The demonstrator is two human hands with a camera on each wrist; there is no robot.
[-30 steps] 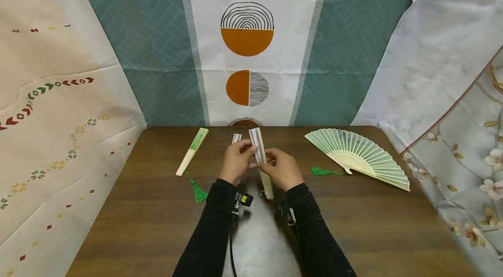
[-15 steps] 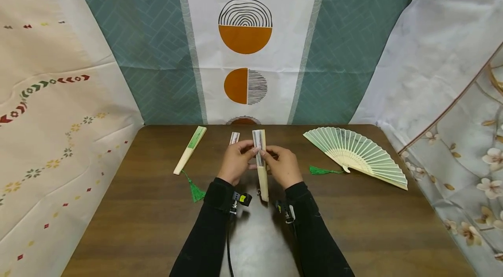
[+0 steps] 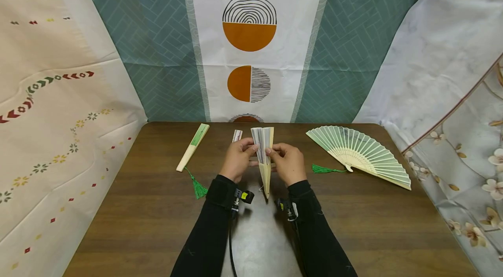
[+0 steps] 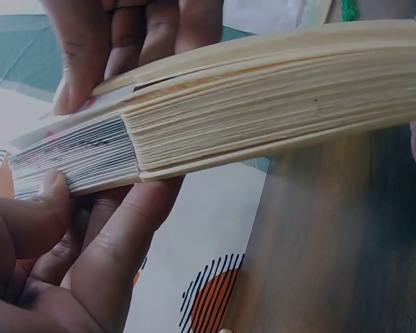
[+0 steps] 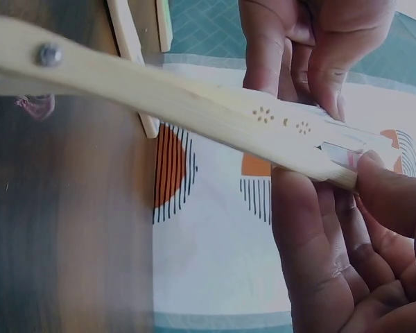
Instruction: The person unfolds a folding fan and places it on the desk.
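A bamboo folding fan (image 3: 264, 154) stands between both hands above the brown table (image 3: 137, 220), its top just spread a little. My left hand (image 3: 238, 158) pinches its left side, thumb on the pleated paper edge (image 4: 76, 156). My right hand (image 3: 287, 162) pinches the right outer rib (image 5: 194, 104), thumb near its tip. The pivot rivet (image 5: 49, 55) points toward me. In the left wrist view the stacked ribs (image 4: 263, 104) fill the frame.
A shut green fan (image 3: 192, 147) with a green tassel (image 3: 198, 188) lies at the left. A small shut fan (image 3: 237, 135) lies behind my left hand. An open green fan (image 3: 359, 152) with a tassel (image 3: 324, 168) lies at the right. Patterned cloths hang behind and beside the table.
The held fan has turned from slanted to upright, and its top has parted slightly between my hands.
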